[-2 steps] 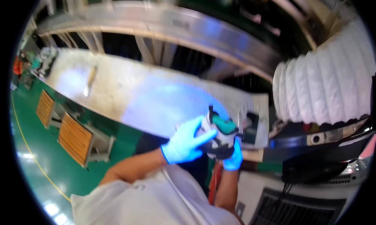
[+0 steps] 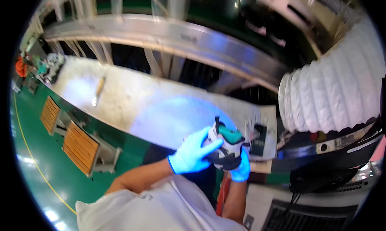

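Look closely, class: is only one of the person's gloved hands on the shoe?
No: the left hand holds one side of the shoe while the right hand holds the other.

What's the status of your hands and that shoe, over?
Left hand on shoe, right hand on its other side, partly hidden. Shoe between both hands, teal inside showing. No obstruction seen.

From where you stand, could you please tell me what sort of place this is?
Probably a factory workshop: a long worktable, a wide ribbed white duct and gloved hands holding a shoe suggest it.
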A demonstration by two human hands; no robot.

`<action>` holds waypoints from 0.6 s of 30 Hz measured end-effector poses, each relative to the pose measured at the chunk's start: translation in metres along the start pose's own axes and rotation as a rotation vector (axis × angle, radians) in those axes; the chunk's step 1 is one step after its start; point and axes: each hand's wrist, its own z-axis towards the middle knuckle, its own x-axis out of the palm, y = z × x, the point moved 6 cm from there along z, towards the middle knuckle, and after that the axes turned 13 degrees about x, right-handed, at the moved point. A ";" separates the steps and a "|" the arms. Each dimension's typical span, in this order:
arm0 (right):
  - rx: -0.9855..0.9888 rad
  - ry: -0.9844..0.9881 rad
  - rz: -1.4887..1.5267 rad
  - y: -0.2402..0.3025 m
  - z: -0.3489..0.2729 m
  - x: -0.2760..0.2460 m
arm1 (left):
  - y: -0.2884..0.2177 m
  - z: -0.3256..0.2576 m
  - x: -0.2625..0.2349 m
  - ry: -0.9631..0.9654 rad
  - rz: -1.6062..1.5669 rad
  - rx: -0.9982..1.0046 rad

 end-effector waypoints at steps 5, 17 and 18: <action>-0.302 0.279 -0.207 0.028 0.003 0.085 | 0.019 -0.030 -0.011 0.007 0.119 -0.236; -0.189 0.123 -0.532 0.001 0.017 0.202 | 0.047 -0.125 -0.099 -1.008 -0.779 -0.765; -0.210 0.110 -0.584 -0.001 0.023 0.198 | 0.058 -0.138 -0.118 -1.061 -0.913 -0.776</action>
